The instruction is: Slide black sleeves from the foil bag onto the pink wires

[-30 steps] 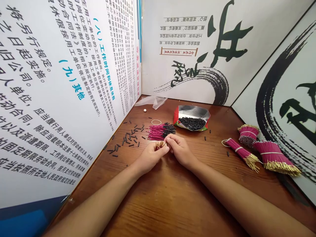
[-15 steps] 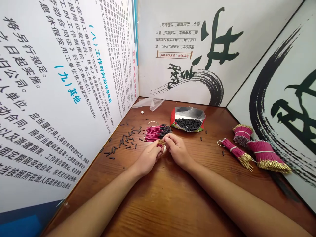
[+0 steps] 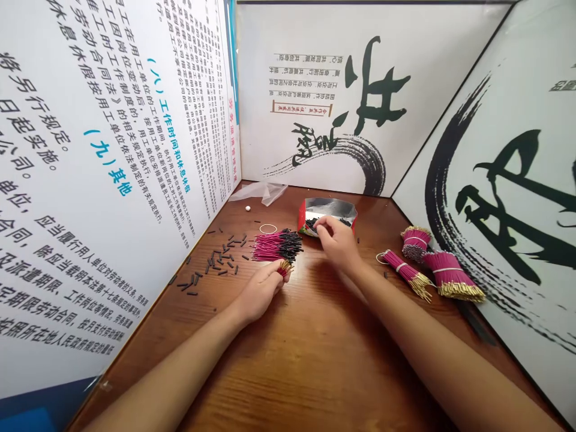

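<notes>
Farthest out from the left fingers, toward the printed board [image 3: 112, 180], loose black sleeves [image 3: 220, 261] lie scattered on the wooden table [image 3: 306, 360]. The left hand [image 3: 258, 291] rests on the wood with its fingers closed round a small bunch of pink wires [image 3: 283, 268], whose gold ends poke out past the fingertips. Just beyond those fingertips lies a larger pink bundle [image 3: 272, 246] (its far ends capped in black), with a rubber band [image 3: 268, 228] just behind it. The right hand [image 3: 339, 240] is at the mouth of the foil bag [image 3: 326, 207], fingertips drawn together over the black sleeves inside. I cannot tell whether they pinch one. To the right of that hand, well clear of its fingers, tied pink bundles [image 3: 450, 277] with gold tips lie beside the right-hand board.
</notes>
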### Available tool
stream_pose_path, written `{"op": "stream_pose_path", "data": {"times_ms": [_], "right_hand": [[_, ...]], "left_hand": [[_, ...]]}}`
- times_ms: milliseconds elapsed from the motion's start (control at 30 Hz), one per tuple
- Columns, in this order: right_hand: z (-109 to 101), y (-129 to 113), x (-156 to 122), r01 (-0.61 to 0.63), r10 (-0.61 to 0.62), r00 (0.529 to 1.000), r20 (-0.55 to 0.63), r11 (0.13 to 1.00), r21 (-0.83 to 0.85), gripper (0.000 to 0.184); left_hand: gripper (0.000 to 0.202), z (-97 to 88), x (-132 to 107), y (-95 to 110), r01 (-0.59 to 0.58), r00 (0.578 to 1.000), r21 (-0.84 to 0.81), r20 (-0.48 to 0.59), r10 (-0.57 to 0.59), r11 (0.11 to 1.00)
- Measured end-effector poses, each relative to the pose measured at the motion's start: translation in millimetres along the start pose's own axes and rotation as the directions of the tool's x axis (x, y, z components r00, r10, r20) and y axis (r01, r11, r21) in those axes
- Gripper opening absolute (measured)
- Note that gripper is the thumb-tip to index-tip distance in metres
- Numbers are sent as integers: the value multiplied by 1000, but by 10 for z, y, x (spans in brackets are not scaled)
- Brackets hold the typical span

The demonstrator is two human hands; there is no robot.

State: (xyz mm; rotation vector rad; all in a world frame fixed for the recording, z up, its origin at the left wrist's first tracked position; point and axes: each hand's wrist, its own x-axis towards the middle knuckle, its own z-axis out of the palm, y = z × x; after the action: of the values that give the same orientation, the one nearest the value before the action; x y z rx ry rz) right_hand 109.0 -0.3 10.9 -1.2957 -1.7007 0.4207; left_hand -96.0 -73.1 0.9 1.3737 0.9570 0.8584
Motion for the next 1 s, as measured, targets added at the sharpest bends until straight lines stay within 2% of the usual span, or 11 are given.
{"op": "stream_pose_path", "data": {"times_ms": [67,133,167,233,300,433,533,667,1000], "right_hand": [[-130,107,170,-34,41,999,28,971,-237,20],[-223,195,322,-53,95,993,70,891,-452,26],[-254,228,390,-59,142,984,106,826,-560,31],[-286,275,506,-2,254,944,210,642,-767,40],[-288,300,598,22,318,917,243,566,-824,39],[-244,308,714,42,420,868,266,470,-882,24],[-210,294,748,68,448,846,288,446,-892,24],[-202,280,746,72,447,846,292,448,-891,28],[-281,314,699,45,350,903,249,501,-864,28]], "left_hand": [[4,-5,-3,-10,-22,1000,34,-5,22,999],[4,-11,-4,-18,-40,999,60,-13,41,997],[5,-14,-5,-21,-49,999,68,-10,50,996],[5,-20,-5,-22,-63,998,83,5,63,995],[6,-24,-6,-20,-71,997,99,18,69,993],[7,-25,-9,-13,-74,997,114,21,72,991],[7,-23,-6,-11,-81,997,118,22,79,990],[7,-27,9,-14,-81,997,149,31,77,986],[6,-24,6,-22,-90,996,167,14,89,982]]}}
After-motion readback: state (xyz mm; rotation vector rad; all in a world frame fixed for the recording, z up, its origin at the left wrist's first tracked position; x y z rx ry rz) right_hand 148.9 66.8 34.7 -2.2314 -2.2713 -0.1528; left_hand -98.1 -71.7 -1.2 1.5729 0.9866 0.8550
